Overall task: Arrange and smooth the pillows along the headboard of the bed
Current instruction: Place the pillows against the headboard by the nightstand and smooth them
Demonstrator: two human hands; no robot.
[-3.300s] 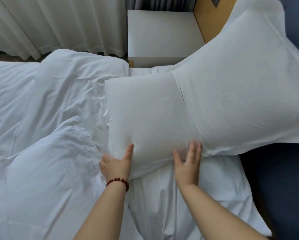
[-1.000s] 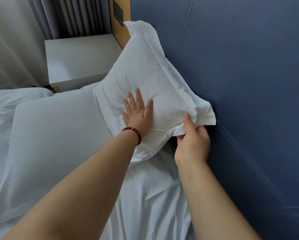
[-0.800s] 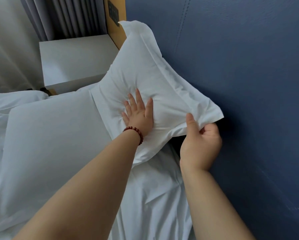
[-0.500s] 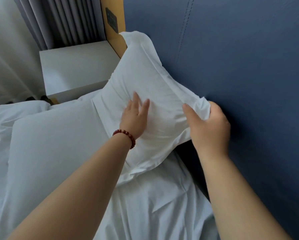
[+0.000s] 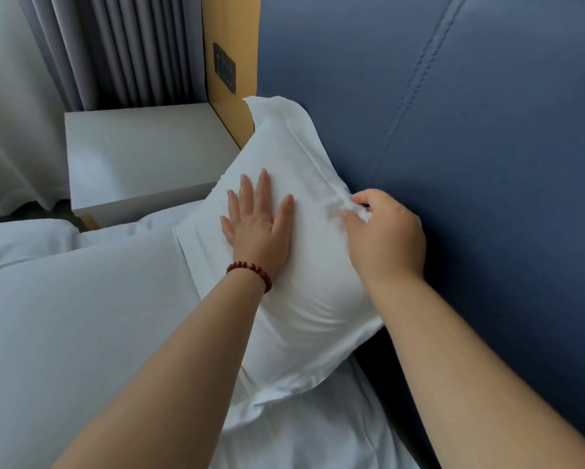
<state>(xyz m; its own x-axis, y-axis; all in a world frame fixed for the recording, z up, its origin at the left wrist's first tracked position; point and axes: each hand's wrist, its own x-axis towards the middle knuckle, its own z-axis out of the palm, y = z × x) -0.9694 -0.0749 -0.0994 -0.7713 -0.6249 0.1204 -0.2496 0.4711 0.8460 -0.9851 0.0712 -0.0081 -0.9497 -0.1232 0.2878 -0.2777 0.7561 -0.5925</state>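
A white flanged pillow (image 5: pixel 304 299) leans against the blue padded headboard (image 5: pixel 470 164). My left hand (image 5: pixel 257 225), with a red bead bracelet at the wrist, presses flat on the pillow's front with straight fingers. My right hand (image 5: pixel 382 231) pinches the pillow's flange at its headboard-side edge, fingers curled round the bunched cloth. A second white pillow (image 5: pixel 81 316) lies flat on the bed to the left, its edge tucked under the leaning one.
A white bedside table (image 5: pixel 138 157) stands beyond the pillows, beside a wooden panel (image 5: pixel 230 45) carrying a dark switch plate (image 5: pixel 224 67). Grey and white curtains (image 5: pixel 81 52) hang at the back left. Wrinkled white sheet (image 5: pixel 301 434) covers the mattress near me.
My right hand has moved up from the pillow's lower corner to its headboard-side edge, still pinching the flange. The left hand stays pressed on the pillow, which now sits closer against the headboard.
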